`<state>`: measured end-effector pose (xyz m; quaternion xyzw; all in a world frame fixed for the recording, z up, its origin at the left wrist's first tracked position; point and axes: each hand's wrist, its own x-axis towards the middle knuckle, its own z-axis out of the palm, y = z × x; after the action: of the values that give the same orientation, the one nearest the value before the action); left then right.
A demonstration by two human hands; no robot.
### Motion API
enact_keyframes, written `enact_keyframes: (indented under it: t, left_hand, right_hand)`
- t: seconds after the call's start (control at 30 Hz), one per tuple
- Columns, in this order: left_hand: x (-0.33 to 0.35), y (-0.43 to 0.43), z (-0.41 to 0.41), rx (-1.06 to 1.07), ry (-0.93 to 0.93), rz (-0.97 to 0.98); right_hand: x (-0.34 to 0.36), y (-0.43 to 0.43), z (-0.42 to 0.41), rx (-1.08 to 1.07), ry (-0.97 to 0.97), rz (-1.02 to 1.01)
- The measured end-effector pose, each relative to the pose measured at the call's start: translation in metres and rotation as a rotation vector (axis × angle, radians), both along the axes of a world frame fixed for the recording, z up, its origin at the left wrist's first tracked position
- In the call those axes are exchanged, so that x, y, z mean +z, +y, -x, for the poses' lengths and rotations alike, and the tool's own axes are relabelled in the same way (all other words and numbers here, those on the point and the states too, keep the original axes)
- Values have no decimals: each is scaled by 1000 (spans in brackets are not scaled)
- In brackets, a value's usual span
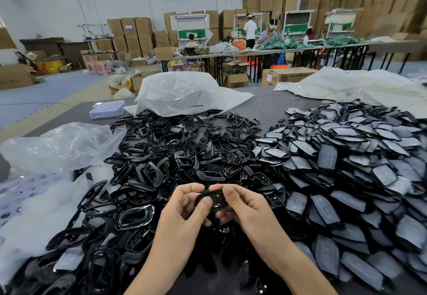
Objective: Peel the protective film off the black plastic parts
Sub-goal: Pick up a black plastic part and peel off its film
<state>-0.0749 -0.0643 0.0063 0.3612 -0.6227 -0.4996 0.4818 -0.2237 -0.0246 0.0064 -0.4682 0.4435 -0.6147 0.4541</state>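
A small glossy black plastic part [213,199] is held between both hands low in the middle of the view. My left hand [184,209] grips its left side, thumb lying across the face. My right hand [240,202] pinches its upper right edge with thumb and fingers. Whether film still covers this part is hard to tell. To the right lies a big heap of black parts with grey film [360,174] on them. A heap of bare glossy black frames and parts [175,153] fills the middle and left.
A dark table [268,107] carries everything. Clear plastic bags lie at the left [62,144], back middle [184,93] and back right [360,84]. A lilac perforated tray [107,109] sits at the back left. Behind are cardboard boxes and people at long tables.
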Motion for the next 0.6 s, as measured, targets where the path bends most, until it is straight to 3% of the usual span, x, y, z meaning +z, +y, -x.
enact_keyframes:
  t: [0.3, 0.6]
  left_hand:
    - [-1, -3, -3, 72, -167, 114]
    - [8, 20, -23, 225, -419, 408]
  right_hand:
    - [0, 1, 0, 14, 48, 4]
    - [-10, 1, -7, -139, 262, 5]
